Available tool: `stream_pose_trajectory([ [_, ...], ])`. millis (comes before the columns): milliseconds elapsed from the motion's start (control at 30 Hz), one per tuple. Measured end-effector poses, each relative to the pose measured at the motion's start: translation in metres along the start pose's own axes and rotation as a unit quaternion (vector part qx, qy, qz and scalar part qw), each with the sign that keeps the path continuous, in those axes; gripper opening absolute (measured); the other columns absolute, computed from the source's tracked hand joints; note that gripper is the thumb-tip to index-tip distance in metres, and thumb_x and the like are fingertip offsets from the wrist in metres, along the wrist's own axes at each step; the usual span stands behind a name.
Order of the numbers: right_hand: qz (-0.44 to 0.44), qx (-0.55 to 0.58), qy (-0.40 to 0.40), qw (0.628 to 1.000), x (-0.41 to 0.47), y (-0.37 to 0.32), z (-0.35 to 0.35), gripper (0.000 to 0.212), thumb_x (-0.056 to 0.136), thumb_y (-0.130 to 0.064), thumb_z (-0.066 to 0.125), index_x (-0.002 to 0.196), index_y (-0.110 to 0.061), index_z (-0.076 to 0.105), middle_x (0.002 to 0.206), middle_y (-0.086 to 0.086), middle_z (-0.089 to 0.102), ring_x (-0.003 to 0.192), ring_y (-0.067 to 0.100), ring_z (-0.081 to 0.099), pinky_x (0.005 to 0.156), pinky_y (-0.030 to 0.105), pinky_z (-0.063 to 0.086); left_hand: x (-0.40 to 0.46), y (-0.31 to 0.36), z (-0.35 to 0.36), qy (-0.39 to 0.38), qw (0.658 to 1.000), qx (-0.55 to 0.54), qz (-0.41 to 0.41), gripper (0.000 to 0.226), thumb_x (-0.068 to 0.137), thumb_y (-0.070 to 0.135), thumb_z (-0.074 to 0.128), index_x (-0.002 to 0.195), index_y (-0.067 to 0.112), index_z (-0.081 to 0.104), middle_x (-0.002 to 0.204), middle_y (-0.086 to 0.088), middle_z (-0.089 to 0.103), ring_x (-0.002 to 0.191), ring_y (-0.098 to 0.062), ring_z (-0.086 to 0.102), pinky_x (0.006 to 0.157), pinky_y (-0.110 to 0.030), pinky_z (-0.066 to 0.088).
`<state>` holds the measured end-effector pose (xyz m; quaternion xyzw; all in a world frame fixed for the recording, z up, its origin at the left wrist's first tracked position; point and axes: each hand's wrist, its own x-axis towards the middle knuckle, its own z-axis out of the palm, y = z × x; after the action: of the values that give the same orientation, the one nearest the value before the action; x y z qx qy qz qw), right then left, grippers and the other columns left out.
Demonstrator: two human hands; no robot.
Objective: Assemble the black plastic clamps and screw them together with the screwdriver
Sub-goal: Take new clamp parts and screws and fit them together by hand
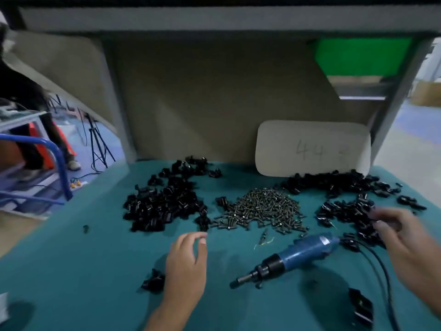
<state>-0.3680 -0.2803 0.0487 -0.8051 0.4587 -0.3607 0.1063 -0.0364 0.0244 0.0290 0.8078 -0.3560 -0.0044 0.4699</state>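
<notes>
Two heaps of black plastic clamp parts lie on the teal table: a left heap (167, 201) and a right heap (343, 199). A pile of dark screws (262, 209) sits between them. The blue electric screwdriver (303, 254) lies on the table, tip toward the lower left, cable running off to the right. My left hand (188, 263) hovers over the table just below the left heap, fingers loosely curled and holding nothing. My right hand (401, 237) is blurred at the edge of the right heap; whether it holds a part is unclear.
A small group of black parts (154, 280) lies left of my left wrist, another (360, 304) at the lower right. A beige card marked "44" (312, 149) leans on the back panel. A blue cart frame (47, 163) and a person's legs are at far left.
</notes>
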Motion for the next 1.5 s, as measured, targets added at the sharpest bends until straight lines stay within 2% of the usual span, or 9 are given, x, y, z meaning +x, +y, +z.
stream_pose_trajectory([
  [100, 0.020, -0.075, -0.099, 0.992, 0.048, -0.033, 0.025, 0.027, 0.096, -0.028, 0.061, 0.123, -0.023, 0.063, 0.122, 0.008, 0.064, 0.109, 0.022, 0.060, 0.091, 0.040, 0.050, 0.048, -0.007, -0.018, 0.049, 0.990, 0.133, -0.002, 0.035, 0.098, 0.031, 0.057, 0.133, 0.027, 0.054, 0.132, 0.006, 0.051, 0.124, -0.015, 0.045, 0.102, -0.032, 0.040],
  [233, 0.112, -0.191, -0.237, 0.946, 0.082, -0.015, 0.047, 0.048, 0.100, -0.038, 0.059, 0.142, -0.017, 0.052, 0.145, 0.017, 0.050, 0.135, 0.035, 0.044, 0.113, 0.041, 0.036, 0.088, -0.030, -0.033, -0.056, 0.930, 0.331, -0.147, 0.055, 0.098, 0.044, 0.057, 0.147, 0.026, 0.039, 0.149, -0.012, 0.041, 0.134, -0.034, 0.039, 0.112, -0.045, 0.036],
  [567, 0.023, -0.363, -0.239, 0.901, 0.097, -0.004, 0.068, 0.034, 0.100, -0.044, 0.058, 0.133, -0.035, 0.057, 0.134, 0.000, 0.049, 0.130, 0.025, 0.039, 0.107, 0.041, 0.040, 0.095, -0.062, -0.041, 0.039, 0.969, 0.223, -0.099, 0.012, 0.091, 0.024, 0.073, 0.102, 0.020, 0.067, 0.084, -0.002, 0.061, 0.071, -0.026, 0.058, 0.062, -0.038, 0.050],
  [767, 0.101, -0.139, -0.099, 0.980, 0.083, -0.025, 0.049, 0.029, 0.105, -0.026, 0.049, 0.128, -0.011, 0.056, 0.118, 0.017, 0.064, 0.106, 0.037, 0.056, 0.083, 0.043, 0.050, 0.084, -0.059, -0.069, 0.111, 0.980, 0.147, -0.077, 0.007, 0.087, 0.029, 0.078, 0.085, 0.024, 0.075, 0.072, 0.002, 0.069, 0.067, -0.019, 0.061, 0.063, -0.034, 0.044],
  [867, 0.129, 0.080, -0.034, 0.988, 0.048, -0.078, 0.030, 0.020, 0.106, -0.025, 0.049, 0.121, -0.011, 0.051, 0.101, 0.010, 0.069, 0.079, 0.021, 0.060, 0.061, 0.033, 0.041, 0.057, -0.036, -0.070, 0.111, 0.976, -0.108, -0.154, 0.006, 0.094, 0.030, 0.068, 0.091, 0.025, 0.069, 0.066, 0.013, 0.069, 0.074, -0.008, 0.065, 0.066, -0.030, 0.046],
  [1000, 0.141, 0.357, -0.134, 0.914, -0.042, -0.159, 0.025, 0.008, 0.107, -0.013, 0.042, 0.103, -0.017, 0.048, 0.073, -0.003, 0.059, 0.052, 0.003, 0.051, 0.054, 0.027, 0.041, 0.005, -0.003, -0.035, -0.078, 0.798, -0.522, -0.291, 0.038, 0.085, 0.017, 0.064, 0.120, 0.003, 0.060, 0.088, -0.005, 0.077, 0.076, -0.015, 0.067, 0.064, -0.032, 0.055],
  [1133, 0.203, 0.574, -0.267, 0.747, -0.110, -0.209, 0.046, 0.021, 0.104, 0.001, 0.031, 0.103, -0.013, 0.047, 0.069, 0.002, 0.044, 0.050, 0.010, 0.036, 0.050, 0.028, 0.033, -0.020, 0.012, -0.012, -0.199, 0.683, -0.636, -0.300, 0.046, 0.083, -0.003, 0.064, 0.128, 0.003, 0.063, 0.106, -0.020, 0.073, 0.083, -0.025, 0.071, 0.068, -0.030, 0.062],
  [1233, 0.225, 0.623, -0.278, 0.696, -0.126, -0.216, 0.062, 0.031, 0.105, -0.007, 0.025, 0.106, -0.007, 0.056, 0.067, 0.001, 0.046, 0.049, 0.011, 0.031, 0.047, 0.024, 0.030, -0.032, 0.012, 0.000, -0.225, 0.708, -0.622, -0.247, 0.030, 0.085, -0.002, 0.066, 0.112, 0.008, 0.076, 0.099, -0.014, 0.071, 0.084, -0.024, 0.070, 0.072, -0.029, 0.061],
  [1500, 0.096, 0.549, -0.230, 0.798, -0.147, -0.201, 0.078, 0.028, 0.098, -0.031, 0.047, 0.113, -0.033, 0.071, 0.093, 0.002, 0.066, 0.078, 0.013, 0.060, 0.068, 0.022, 0.049, -0.044, 0.020, 0.015, -0.201, 0.810, -0.530, -0.149, 0.015, 0.083, 0.016, 0.075, 0.088, 0.028, 0.067, 0.082, -0.004, 0.065, 0.072, -0.017, 0.062, 0.067, -0.026, 0.055],
])
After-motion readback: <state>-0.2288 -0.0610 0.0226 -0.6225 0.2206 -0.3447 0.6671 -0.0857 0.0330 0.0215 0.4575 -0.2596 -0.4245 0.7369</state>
